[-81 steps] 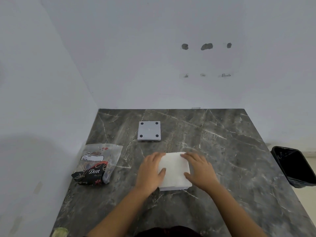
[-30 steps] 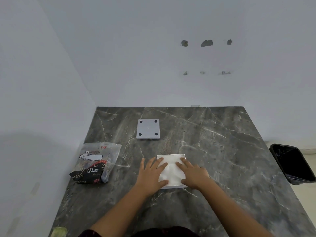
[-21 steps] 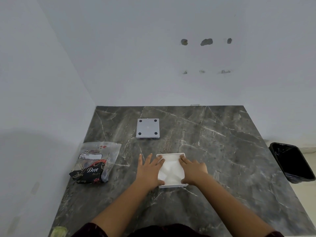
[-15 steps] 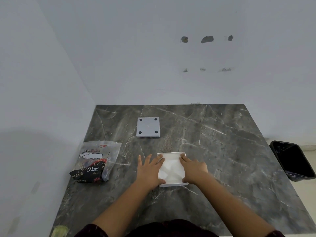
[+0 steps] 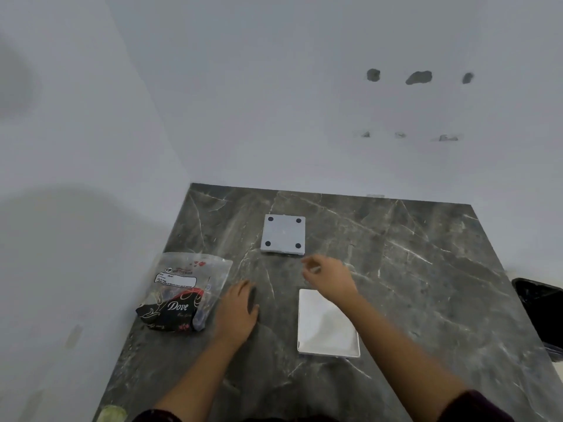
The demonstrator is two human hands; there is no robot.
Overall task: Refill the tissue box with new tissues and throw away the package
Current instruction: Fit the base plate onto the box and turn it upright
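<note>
Two hands are over the table (image 5: 426, 269), and neither holds anything. Your left hand (image 5: 237, 312) lies flat, palm down, fingers spread loosely, open on the marble. Your right hand (image 5: 330, 277) hovers with fingers loosely curled and empty; it is blurred, so finer detail is lost.

One white tissue box (image 5: 327, 325) sits just below your right hand, with your forearm crossing its upper right corner; tissues fill it to the rim. One grey square lid (image 5: 283, 234), showing four dark round feet, lies just beyond your right fingertips, apart from them. One plastic package (image 5: 182, 292), clear and black with "Dove" printed on it, lies just left of your left hand, close to touching it, though I cannot tell whether it does. One black bin (image 5: 542, 312) stands well to the right of your right hand, off the table's right edge.

The package lies near the table's left edge, against the wall. Bare marble spreads wide to the right of your right hand and between both hands.
</note>
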